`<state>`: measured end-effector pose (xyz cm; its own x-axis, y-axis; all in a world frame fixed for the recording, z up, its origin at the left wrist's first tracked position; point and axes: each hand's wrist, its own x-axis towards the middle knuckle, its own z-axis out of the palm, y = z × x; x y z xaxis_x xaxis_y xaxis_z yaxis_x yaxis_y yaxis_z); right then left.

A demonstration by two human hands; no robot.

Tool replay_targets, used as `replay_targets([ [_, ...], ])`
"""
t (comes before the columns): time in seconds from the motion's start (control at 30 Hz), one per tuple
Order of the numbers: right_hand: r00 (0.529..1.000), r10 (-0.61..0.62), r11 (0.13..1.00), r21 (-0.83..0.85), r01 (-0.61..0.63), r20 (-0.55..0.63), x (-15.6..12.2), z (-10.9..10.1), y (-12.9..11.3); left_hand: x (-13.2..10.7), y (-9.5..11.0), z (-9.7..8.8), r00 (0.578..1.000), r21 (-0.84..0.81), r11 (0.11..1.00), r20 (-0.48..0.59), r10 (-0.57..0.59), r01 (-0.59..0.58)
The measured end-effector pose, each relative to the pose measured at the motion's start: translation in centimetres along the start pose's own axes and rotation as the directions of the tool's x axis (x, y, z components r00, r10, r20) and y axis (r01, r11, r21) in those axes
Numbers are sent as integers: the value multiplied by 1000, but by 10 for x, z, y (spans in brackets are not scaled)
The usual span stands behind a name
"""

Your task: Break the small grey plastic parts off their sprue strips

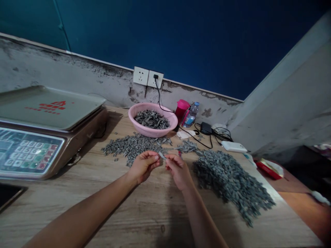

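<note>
Pale grey small piece (161,155), slender, is held up between the person's two hands, above the wooden tabletop (77,215). Its long axis runs diagonally, with the far end toward the left hand (143,167) and the near end toward the right hand (178,170). The piece sits slightly nearer the right hand.

Grip state: the right fingertips (167,157) appear closed on the near end, pinching it. The left thumb and fingers (156,158) are curled just beside the far end; whether they clench it or only touch it, I cannot tell at this size.

Containers: one pink plastic basket (137,112), with a perforated wall, stands beyond the hands. It holds a heap of dark grey pieces (151,119), apparently of the same kind.

Loose material on the tabletop: a grey pile (129,148) lies ahead of the left hand, a small grey pile (187,147) lies ahead of the right hand, and a larger grey heap (229,182) spreads to the right of the right hand. None of the three is touching either hand.

Surroundings: an electronic weighing scale (51,132) stands at far left, its keypad (28,151) facing the person. A magenta cup (182,110) and a plastic water bottle (192,114) stand by the wall, just beyond the basket.
</note>
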<state>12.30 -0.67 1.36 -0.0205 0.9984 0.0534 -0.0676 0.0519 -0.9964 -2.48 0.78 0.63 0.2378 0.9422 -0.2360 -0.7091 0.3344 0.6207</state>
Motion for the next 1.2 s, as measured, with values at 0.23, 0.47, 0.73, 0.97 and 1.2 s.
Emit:
replay_targets([
  [0.23,1000,-14,960,280,15,-5,0,-2,-8,-1,8,2,998,-115,992,33,-54,58],
  [0.47,991,54,943,320,-90,119,-3,5,-9,-4,7,5,996,-130,990,66,-53,61],
  [0.73,962,162,889,391,-238,218,-8,8,-12,-4,3,2,989,-59,998,146,-26,35],
  [0.97,957,203,848,452,-277,206,-9,10,-10,-4,-3,1,959,-9,999,282,37,-36],
  [1.2,966,172,877,417,-239,193,-10,10,-14,-4,-3,-3,963,16,998,265,49,-55],
])
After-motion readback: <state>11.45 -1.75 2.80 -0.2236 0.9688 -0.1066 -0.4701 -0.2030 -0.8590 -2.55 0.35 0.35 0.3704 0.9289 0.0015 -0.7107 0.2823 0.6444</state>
